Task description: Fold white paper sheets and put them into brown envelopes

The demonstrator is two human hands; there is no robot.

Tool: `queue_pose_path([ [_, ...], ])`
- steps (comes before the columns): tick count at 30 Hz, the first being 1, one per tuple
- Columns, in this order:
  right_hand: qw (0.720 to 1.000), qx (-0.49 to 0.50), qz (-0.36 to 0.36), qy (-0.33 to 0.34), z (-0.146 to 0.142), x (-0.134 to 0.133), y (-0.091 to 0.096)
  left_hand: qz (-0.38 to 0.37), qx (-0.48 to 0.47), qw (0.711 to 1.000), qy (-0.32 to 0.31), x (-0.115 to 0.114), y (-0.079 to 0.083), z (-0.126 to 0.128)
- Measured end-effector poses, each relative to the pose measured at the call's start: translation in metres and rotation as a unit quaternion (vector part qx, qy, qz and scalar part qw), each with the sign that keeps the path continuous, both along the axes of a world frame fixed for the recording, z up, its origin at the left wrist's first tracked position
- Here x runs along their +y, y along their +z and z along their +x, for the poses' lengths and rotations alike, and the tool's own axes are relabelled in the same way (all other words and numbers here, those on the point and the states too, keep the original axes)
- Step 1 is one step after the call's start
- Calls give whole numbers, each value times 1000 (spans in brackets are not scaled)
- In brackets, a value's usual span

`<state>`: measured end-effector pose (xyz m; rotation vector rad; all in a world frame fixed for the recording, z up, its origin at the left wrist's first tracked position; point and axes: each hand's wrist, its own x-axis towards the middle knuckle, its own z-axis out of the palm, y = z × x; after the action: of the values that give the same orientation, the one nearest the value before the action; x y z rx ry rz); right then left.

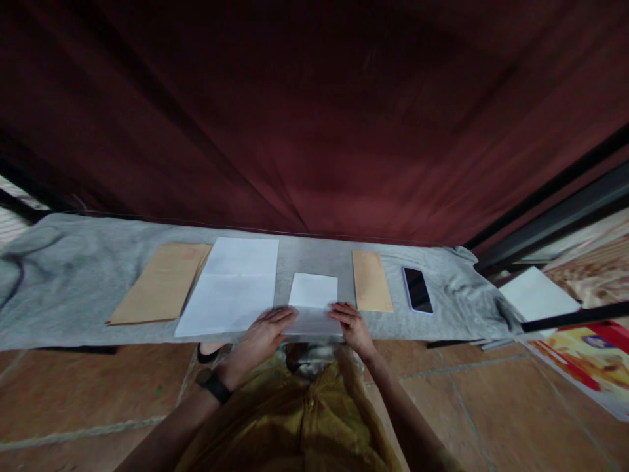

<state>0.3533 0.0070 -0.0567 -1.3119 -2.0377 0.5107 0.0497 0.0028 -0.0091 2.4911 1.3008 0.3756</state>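
A small folded sheet of white paper [314,289] lies in front of me, its near part raised a little and smeared by motion. My left hand [269,329] grips the paper's left edge, fingers together and pointing inward. On the opposite edge, my right hand [352,326] has its fingers closed on the paper, thumb partly hidden. Left of it rests a larger stack of white sheets [236,282] with a crease across the middle. To the right is a brown envelope [371,282].
A pile of brown envelopes [162,282] lies at the left on the grey cloth [73,275]. A phone [417,290] sits at the right. Behind the table hangs a dark red curtain [314,144]. A black metal frame [560,203] stands at the right, near a colourful box [590,360].
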Motion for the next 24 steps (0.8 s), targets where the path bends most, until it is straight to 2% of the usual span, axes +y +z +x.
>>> queue_pose_path([
  [4, 1000, 22, -9, 1, 1, -3, -3, -11, -14, 1000, -20, 11, -5, -3],
  [8, 995, 95, -23, -35, -7, 3, -2, 5, -1, 1000, -4, 8, 5, 6],
  [11, 990, 135, -28, -34, -16, 11, -1, 33, 5, 999, 5, 4, 13, 8],
  [15, 998, 55, -18, -5, -23, 14, 2, 15, 31, 999, 16, 1, 7, 1],
  [19, 1000, 3, -5, 26, -16, 6, 3, -7, 39, 999, 11, -4, -3, -3],
  [24, 997, -34, 3, 76, -4, -2, 5, -5, 40, 999, 14, -6, -3, -1],
])
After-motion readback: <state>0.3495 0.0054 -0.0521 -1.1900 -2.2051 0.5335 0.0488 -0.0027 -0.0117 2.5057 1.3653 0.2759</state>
